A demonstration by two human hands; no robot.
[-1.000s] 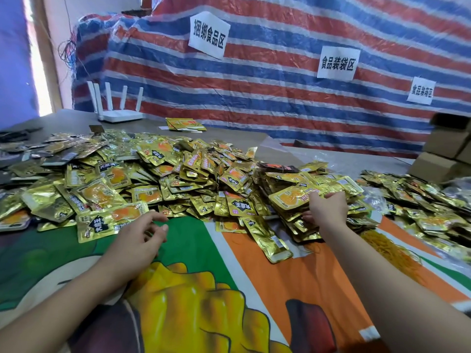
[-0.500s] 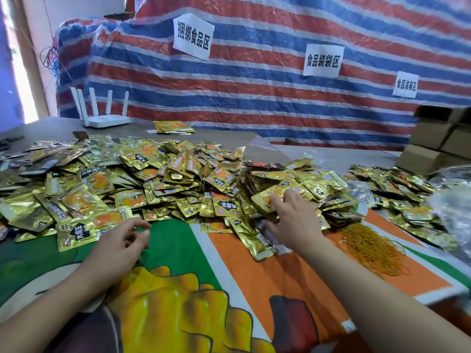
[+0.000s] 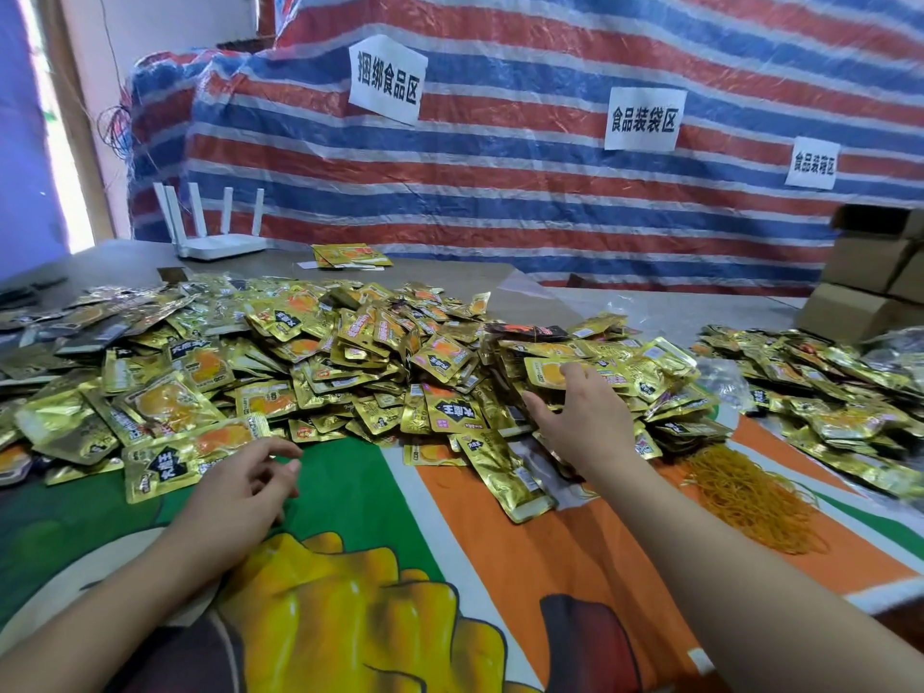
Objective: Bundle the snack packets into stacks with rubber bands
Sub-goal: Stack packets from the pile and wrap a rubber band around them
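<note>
Right hand [image 3: 582, 417], fingers spread wide, reaches into the central packet pile [image 3: 350, 362]; left hand [image 3: 240, 487] rests near, loosely curled, empty. Gather aligned packets squarely before fetching rubber bands [image 3: 750, 492], near right.

white paper sign [image 3: 386, 78] on striped tarp [image 3: 500, 192] reading 捆绑食品区, second sign [image 3: 644, 119] reading 食品装袋区, third sign [image 3: 814, 162] too blurred to read for certain

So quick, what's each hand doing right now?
Left hand: open, loosely curled, holding nothing.
Right hand: open, fingers spread on the packet pile, no clear grip.
</note>
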